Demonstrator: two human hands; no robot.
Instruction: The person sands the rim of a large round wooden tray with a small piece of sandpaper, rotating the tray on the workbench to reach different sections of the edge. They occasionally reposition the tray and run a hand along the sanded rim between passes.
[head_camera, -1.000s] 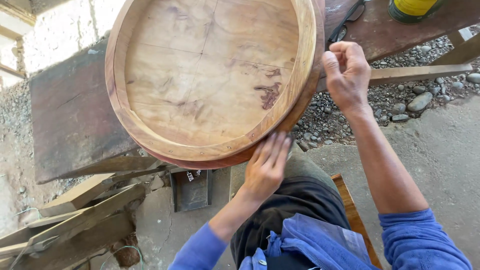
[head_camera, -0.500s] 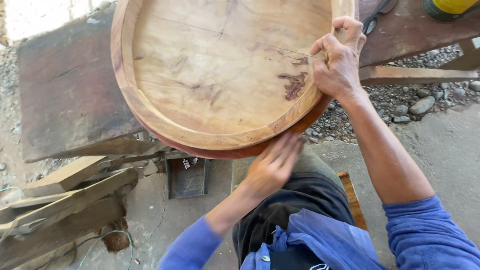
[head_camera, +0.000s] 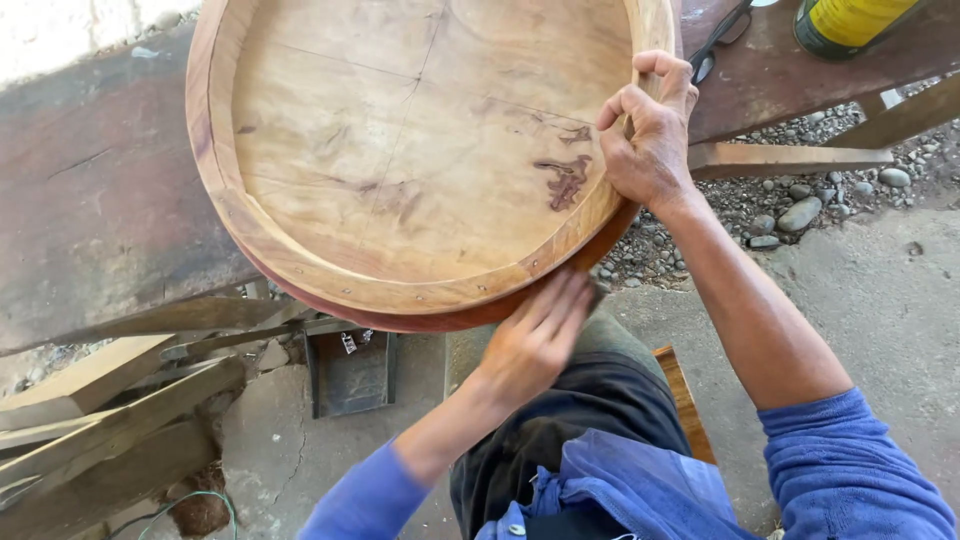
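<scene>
Both hands bare: left hand (head_camera: 530, 345), right hand (head_camera: 648, 135), no gloves, rings or watch visible. Blue long sleeves (head_camera: 850, 470) pushed up to around the elbows, forearms uncovered. Dark trousers (head_camera: 580, 410). Crumpled blue cloth (head_camera: 640, 490) at the waist, a small metal snap showing at its lower edge.

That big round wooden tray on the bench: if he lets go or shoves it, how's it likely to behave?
Probably rigid: the wooden tray looks like thick solid wood with a raised rim. Likely heavy for one hand; the right hand grips its rim while the left hand presses its lower edge. It overhangs the bench, so it may tip toward his lap if released.
</scene>
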